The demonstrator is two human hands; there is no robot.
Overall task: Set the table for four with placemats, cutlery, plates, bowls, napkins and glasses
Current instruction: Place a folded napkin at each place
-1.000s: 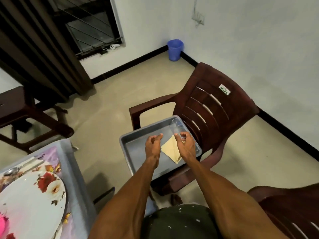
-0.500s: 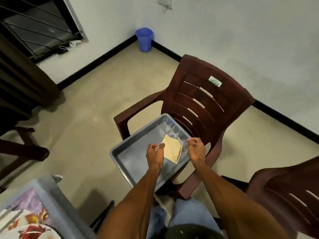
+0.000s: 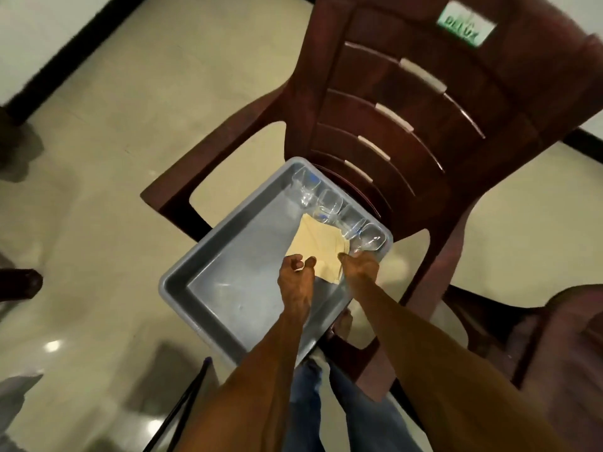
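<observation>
A grey tray (image 3: 182, 288) sits on the seat of a maroon plastic chair (image 3: 375, 102). Several clear glasses (image 3: 329, 203) stand in a row along the tray's far right rim. A stack of pale yellow napkins (image 3: 318, 239) lies in the tray just in front of them. My left hand (image 3: 295, 275) has its fingers curled and pinches the stack's near left edge. My right hand (image 3: 360, 265) is curled on the stack's right edge, its knuckles right against the nearest glass (image 3: 370, 238). Its fingertips are hidden.
The chair's backrest rises just behind the glasses, and its armrest (image 3: 208, 164) flanks the tray's left side. A second maroon chair (image 3: 561, 327) stands close at the right. Beige floor (image 3: 98, 158) lies to the left. My legs are below the tray.
My view has dropped and closed in on the tray. Both hands went from spread fingers beside the napkins to curled fingers at the stack's two edges. The table has left the view.
</observation>
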